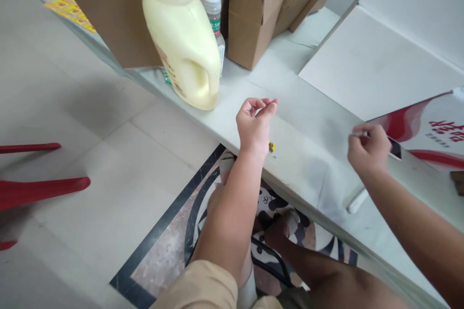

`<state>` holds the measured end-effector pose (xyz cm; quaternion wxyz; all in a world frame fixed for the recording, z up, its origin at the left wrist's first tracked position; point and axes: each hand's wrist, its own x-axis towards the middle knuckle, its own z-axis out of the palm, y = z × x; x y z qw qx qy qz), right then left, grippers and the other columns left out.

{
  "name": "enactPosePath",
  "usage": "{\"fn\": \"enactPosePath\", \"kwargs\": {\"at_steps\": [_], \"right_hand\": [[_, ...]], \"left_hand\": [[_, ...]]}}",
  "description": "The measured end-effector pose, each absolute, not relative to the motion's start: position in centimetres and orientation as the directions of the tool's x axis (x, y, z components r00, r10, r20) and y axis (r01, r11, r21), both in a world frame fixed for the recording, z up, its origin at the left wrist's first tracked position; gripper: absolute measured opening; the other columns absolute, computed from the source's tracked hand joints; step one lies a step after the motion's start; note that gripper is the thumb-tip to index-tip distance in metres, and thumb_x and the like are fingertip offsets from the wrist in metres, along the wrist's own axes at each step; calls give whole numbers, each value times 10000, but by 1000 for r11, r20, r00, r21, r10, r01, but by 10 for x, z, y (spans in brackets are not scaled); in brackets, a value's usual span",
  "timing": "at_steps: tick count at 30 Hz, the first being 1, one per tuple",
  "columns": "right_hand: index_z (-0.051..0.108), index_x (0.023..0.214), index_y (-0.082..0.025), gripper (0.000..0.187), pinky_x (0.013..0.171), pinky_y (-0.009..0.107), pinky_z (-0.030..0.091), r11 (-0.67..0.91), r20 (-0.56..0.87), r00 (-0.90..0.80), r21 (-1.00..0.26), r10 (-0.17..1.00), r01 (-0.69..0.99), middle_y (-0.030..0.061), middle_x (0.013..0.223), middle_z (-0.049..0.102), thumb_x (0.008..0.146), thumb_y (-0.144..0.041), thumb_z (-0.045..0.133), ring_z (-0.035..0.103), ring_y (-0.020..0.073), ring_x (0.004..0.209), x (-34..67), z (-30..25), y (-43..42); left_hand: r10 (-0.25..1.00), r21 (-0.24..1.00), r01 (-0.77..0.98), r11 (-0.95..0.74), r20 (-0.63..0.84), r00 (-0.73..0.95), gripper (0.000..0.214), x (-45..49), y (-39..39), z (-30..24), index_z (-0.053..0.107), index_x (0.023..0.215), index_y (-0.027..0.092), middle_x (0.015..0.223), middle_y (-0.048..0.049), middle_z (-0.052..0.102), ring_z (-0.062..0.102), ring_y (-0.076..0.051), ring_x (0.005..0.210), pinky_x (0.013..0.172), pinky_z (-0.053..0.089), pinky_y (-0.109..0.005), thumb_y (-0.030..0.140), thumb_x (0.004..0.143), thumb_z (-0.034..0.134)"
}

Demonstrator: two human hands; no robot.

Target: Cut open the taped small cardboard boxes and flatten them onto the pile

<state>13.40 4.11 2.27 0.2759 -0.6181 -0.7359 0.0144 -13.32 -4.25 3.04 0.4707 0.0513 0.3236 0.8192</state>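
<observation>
My left hand [254,123] hovers over the white table [304,106] with its fingers curled in, thumb and fingertips pinched; what they hold, if anything, is too small to see. A tiny yellow piece [271,146] lies on the table just beside that wrist. My right hand [368,148] is closed on a small dark flat object [395,148] with a pale strip at its fingertips, next to a red-and-white printed sheet [431,130].
A cream detergent jug [183,34] and a small white-capped bottle [213,9] stand at the table's far edge by brown cardboard boxes [253,14]. A white pen-like stick [357,201] lies near the front edge. Red chair parts [39,188] are at left, my legs below.
</observation>
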Motion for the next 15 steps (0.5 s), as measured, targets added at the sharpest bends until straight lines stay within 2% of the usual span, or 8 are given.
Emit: {"fn": "enactPosePath", "kwargs": {"at_steps": [2, 3, 5, 8, 10, 12, 14, 15], "right_hand": [[540, 899, -257, 198, 614, 372, 485, 346, 382, -184, -413, 906, 842, 0, 731, 563, 708, -215, 512, 494, 160, 501, 81, 35, 71], [542, 915, -240, 211, 672, 363, 513, 418, 395, -259, -394, 881, 819, 18, 811, 603, 720, -169, 510, 505, 142, 538, 53, 44, 85], [525, 908, -220, 249, 810, 346, 548, 526, 407, -396, -285, 823, 801, 51, 985, 649, 713, -66, 510, 562, 124, 655, -5, 66, 106], [509, 1048, -197, 298, 1017, 357, 523, 646, 279, -600, -119, 750, 754, 76, 1230, 613, 791, -49, 540, 651, 142, 1024, -84, 100, 121], [468, 1260, -180, 403, 1067, 379, 492, 704, 201, -680, -81, 705, 706, 66, 1387, 525, 863, -123, 501, 601, 159, 1254, -127, 119, 122], [342, 1441, -202, 566, 1046, 440, 493, 741, 163, -726, -57, 668, 669, 79, 1604, 305, 885, -185, 444, 557, 206, 1359, -158, 132, 121], [189, 1554, -218, 732, 1012, 499, 492, 723, 113, -718, -1, 687, 691, 140, 1679, 101, 868, -236, 446, 544, 278, 1385, -180, 139, 120], [123, 1581, -214, 800, 1007, 513, 486, 699, 88, -699, 33, 710, 714, 170, 1678, 69, 856, -250, 461, 540, 302, 1385, -187, 140, 121]], "left_hand": [[840, 499, -799, -336, -224, -494, 275, -135, -43, 35, 474, 788, 179, 962, 30, 660, 743, -102, 994, 1031, 543, -274, 1, 835, 679], [856, 452, -828, -331, -226, -465, 237, -137, -42, 36, 491, 825, 183, 1016, 27, 670, 734, -107, 1053, 1041, 542, -272, 20, 868, 657], [868, 389, -856, -339, -222, -445, 136, -141, -42, 38, 525, 899, 194, 1093, 20, 685, 712, -122, 1142, 1043, 552, -280, 91, 942, 603], [846, 433, -817, -381, -193, -497, 40, -146, -39, 35, 567, 965, 204, 1153, 10, 696, 674, -157, 1236, 1033, 572, -302, 227, 996, 576], [834, 483, -779, -400, -160, -528, 90, -150, -37, 31, 595, 984, 212, 1167, 12, 699, 654, -172, 1273, 1022, 579, -299, 298, 981, 620], [827, 490, -769, -410, -155, -540, 133, -152, -36, 29, 617, 977, 214, 1123, 18, 712, 666, -165, 1251, 983, 590, -272, 340, 959, 658], [823, 469, -790, -394, -203, -531, 182, -155, -36, 28, 631, 936, 209, 974, 20, 724, 723, -140, 1117, 864, 607, -217, 380, 932, 694], [823, 463, -805, -370, -239, -516, 229, -156, -37, 28, 634, 901, 204, 862, 23, 712, 749, -125, 999, 766, 604, -187, 419, 912, 713]]}}
